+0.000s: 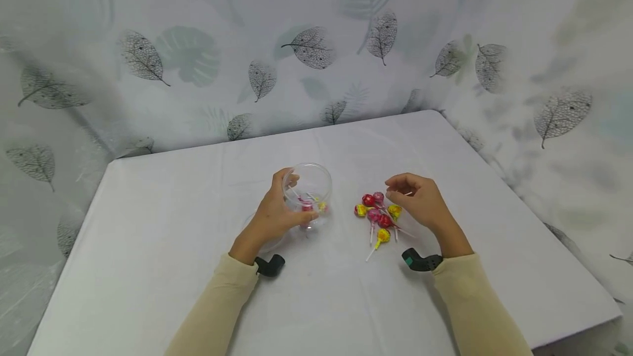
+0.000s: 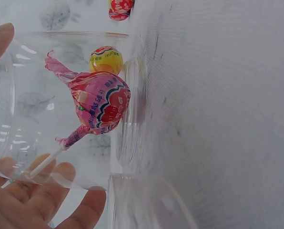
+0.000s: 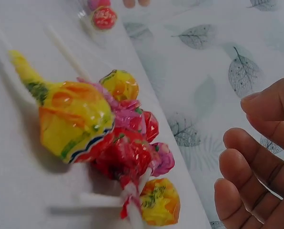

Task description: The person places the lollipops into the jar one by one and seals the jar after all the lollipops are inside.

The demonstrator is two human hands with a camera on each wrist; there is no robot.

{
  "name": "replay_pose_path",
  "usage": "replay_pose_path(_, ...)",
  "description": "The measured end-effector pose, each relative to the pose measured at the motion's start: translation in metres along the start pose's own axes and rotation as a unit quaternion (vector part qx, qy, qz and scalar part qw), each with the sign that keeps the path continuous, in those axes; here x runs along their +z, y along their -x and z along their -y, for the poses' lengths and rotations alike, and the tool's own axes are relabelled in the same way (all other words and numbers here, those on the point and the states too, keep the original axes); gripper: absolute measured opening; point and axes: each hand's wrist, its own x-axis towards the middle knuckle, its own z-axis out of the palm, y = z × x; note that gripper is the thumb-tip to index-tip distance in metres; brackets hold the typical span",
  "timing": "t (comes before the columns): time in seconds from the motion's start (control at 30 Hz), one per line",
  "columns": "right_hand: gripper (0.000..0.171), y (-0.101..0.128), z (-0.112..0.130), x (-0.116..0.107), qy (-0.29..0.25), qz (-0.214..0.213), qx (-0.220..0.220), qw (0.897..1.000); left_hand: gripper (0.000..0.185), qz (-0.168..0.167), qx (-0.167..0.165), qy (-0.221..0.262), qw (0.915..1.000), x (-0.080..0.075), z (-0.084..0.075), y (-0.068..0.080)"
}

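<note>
My left hand (image 1: 274,213) grips a clear round plastic tub (image 1: 309,172), thumb and fingers curved around its side. Inside it lie lollipops: a pink-wrapped one (image 2: 101,102) with its white stick toward the fingers, and a yellow one (image 2: 106,60) behind. To the right, a small heap of wrapped lollipops in red, pink and yellow rests on the table, a yellow lollipop (image 1: 383,236) nearest me. Just beyond the heap's right side hovers my right hand (image 1: 419,202), fingers loosely bent and nothing between them in the right wrist view.
A second clear, curved plastic piece (image 2: 142,202) lies on the table beside the tub, partly hidden under my left wrist in the head view. The white-covered table (image 1: 163,246) meets a leaf-patterned curtain (image 1: 306,92) at the back and sides.
</note>
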Motion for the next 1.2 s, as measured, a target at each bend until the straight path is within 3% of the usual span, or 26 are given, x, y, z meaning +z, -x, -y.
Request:
replay_pose_path(0.3,0.020,0.024,-0.015,-0.005,0.026,0.018,0.031,0.999,0.111,0.004,0.006,0.007,1.0000,-0.001,0.002,-0.001)
replay_pose_path(0.83,0.023,0.053,-0.027,-0.008,0.010,0.094,0.086,0.992,0.109,0.007,0.012,0.008,0.9999,-0.002,0.001,-0.001)
replay_pose_path(1.2,0.017,0.055,-0.028,-0.002,0.043,0.084,0.096,0.991,0.110,0.008,0.010,0.010,0.9999,-0.001,0.003,-0.002)
